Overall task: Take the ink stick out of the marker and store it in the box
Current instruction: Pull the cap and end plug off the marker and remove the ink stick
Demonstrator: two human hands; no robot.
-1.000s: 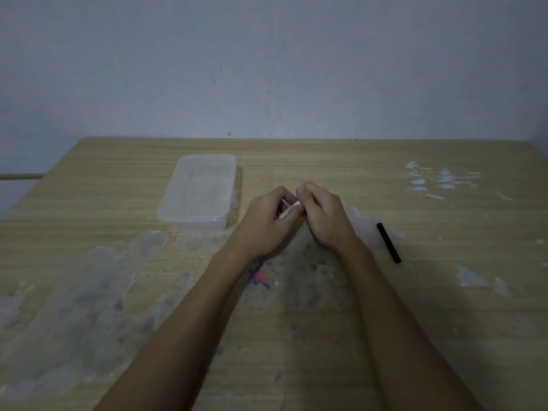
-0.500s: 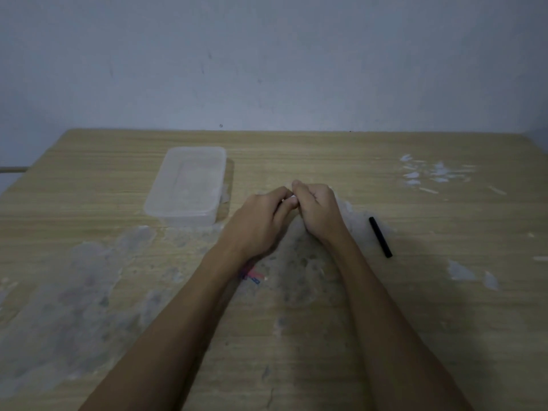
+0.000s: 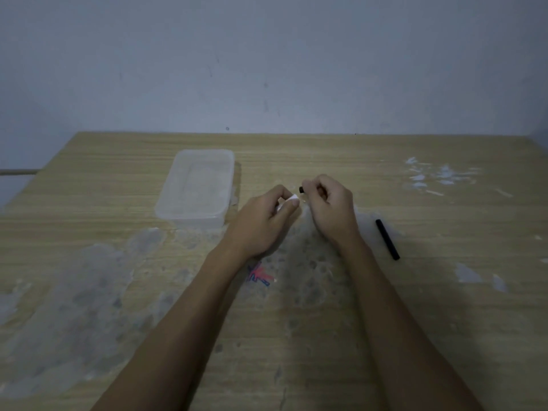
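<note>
My left hand [image 3: 264, 221] pinches a white marker [image 3: 292, 199]; only its end shows between thumb and fingers. My right hand [image 3: 329, 209] is closed on a small black piece [image 3: 301, 189] whose tip pokes out to the left, a short gap from the marker's end. I cannot tell whether this piece is the ink stick or a plug. The translucent plastic box [image 3: 166, 204] sits on the table just left of my left hand, and I cannot tell whether a lid is on it. A black stick-shaped part [image 3: 387, 239] lies on the table to the right of my right wrist.
The wooden table [image 3: 444, 321] carries white and grey residue patches, a pink and blue scribble [image 3: 258, 274] under my left wrist, and white flecks [image 3: 436, 176] at the back right. A wall rises behind the far edge.
My hands were pressed together at the marker; now they have pulled slightly apart, the white marker end in the left and a black tip in the right. The view has shifted a little.
</note>
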